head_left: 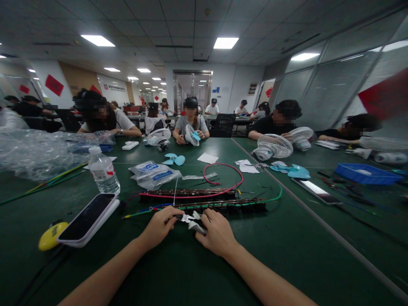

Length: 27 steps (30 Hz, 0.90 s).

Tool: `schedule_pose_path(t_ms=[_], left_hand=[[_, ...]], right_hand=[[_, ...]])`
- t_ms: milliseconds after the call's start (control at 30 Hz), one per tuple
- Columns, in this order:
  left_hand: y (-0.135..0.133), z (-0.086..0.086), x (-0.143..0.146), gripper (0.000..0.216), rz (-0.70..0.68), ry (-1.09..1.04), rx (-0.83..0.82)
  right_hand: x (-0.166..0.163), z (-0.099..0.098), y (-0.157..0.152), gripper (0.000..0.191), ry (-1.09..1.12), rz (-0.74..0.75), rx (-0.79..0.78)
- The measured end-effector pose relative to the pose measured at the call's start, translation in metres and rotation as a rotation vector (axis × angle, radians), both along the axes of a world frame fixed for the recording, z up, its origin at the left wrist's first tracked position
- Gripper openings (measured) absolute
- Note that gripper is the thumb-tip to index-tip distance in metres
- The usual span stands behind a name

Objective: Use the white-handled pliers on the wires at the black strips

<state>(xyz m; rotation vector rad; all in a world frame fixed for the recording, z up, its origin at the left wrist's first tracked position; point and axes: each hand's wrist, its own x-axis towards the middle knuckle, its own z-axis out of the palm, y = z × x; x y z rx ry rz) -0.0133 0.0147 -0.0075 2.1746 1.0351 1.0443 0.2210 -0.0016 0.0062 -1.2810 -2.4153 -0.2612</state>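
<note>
My left hand point(161, 227) and my right hand point(216, 233) meet at the near middle of the green table point(287, 255). Both are closed around a small white and grey tool point(192, 221) that looks like pliers or cutters. Just beyond the fingers lie two long dark terminal strips point(204, 199) with metal contacts. Red point(223, 170), green point(274, 196) and blue wires run from the strips. A thin white cable tie point(175, 189) stands up from the strips near my left hand.
A phone in a white case point(87, 219) and a yellow object point(51, 240) lie at the left, by a water bottle point(103, 172) and plastic bags point(153, 174). Across the table, several people handle small white fans point(274, 146). A blue tray point(368, 173) sits right.
</note>
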Motion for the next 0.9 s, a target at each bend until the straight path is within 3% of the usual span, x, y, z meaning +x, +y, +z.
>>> schedule_pose_path(t_ms=[900], left_hand=[[0.0012, 0.0016, 0.0018, 0.027, -0.032, -0.027, 0.016]], right_hand=[[-0.0015, 0.0002, -0.0037, 0.019, 0.005, -0.082, 0.007]])
